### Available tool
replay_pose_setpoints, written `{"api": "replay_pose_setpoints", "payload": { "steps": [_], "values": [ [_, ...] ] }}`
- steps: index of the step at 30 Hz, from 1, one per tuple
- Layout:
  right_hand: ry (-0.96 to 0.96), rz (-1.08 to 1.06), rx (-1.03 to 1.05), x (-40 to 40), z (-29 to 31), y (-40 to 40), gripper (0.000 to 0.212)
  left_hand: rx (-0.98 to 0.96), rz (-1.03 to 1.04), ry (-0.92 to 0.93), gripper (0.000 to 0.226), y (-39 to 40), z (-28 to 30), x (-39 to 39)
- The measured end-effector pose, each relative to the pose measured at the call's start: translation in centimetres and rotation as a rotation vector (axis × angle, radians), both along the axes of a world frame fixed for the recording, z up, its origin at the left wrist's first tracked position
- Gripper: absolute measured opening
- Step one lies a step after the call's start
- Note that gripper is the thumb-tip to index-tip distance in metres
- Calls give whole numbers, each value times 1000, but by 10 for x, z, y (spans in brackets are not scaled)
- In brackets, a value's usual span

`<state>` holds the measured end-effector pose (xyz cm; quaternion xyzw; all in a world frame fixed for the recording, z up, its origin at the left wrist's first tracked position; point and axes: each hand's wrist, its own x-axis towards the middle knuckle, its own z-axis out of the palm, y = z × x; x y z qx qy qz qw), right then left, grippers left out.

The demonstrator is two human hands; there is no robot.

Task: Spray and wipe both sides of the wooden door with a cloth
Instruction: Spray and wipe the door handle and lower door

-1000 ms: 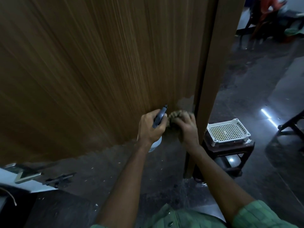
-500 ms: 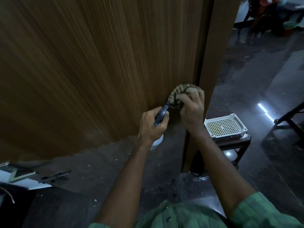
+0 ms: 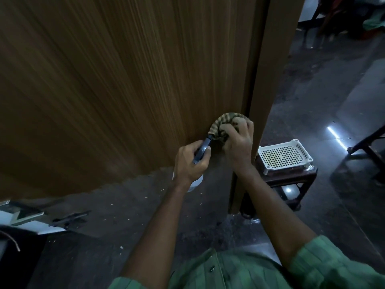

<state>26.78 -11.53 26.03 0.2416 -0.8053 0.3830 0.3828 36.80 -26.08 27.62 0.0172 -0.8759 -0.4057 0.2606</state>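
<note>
Striped cloth (image 3: 226, 125) is bunched in the right hand (image 3: 239, 146), its grip curled round it, pressed low against the wooden door (image 3: 125, 84) at the hinge-side edge. At its eight o'clock the left hand (image 3: 190, 163) grips a spray bottle (image 3: 201, 152).

right hand (image 3: 237, 147) presses a bunched striped cloth (image 3: 224, 124) against the wooden door (image 3: 125, 90) near its edge; at nine o'clock of it, left hand (image 3: 190, 163) grips a spray bottle (image 3: 201, 152).

Spray bottle (image 3: 195, 182) mostly hidden under left hand (image 3: 190, 161); cloth (image 3: 226, 125) partly covered by right hand (image 3: 238, 146); wooden door (image 3: 125, 80) cut off top and left; door base blurred
</note>
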Motion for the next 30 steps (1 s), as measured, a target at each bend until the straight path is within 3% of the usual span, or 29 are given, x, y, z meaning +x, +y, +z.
{"api": "replay_pose_setpoints", "payload": {
  "steps": [2,6,8,11,13,19,22,26,30],
  "values": [
    [-73,58,117,9,-38,4,18,7,24,-11,40,-1,-7,4],
    [-381,231,465,14,-113,29,49,17,51,-23,42,-1,-27,4],
    [-380,255,458,13,-113,29,44,19,55,-32,42,-1,-38,7],
    [-151,102,230,12,-89,17,18,34,46,-60,42,-1,-52,12],
    [-89,6,108,5,-83,9,18,20,64,-80,44,-4,-58,13],
    [-499,166,499,22,-155,26,30,-23,65,-174,41,-15,-80,20],
    [-402,190,356,19,-137,18,40,-28,76,-235,36,-17,-94,32],
    [-237,62,186,22,-103,1,26,-21,84,-297,36,-17,-109,47],
    [-375,179,435,21,-148,17,35,-19,90,-304,37,-21,-107,56]
  ]
}}
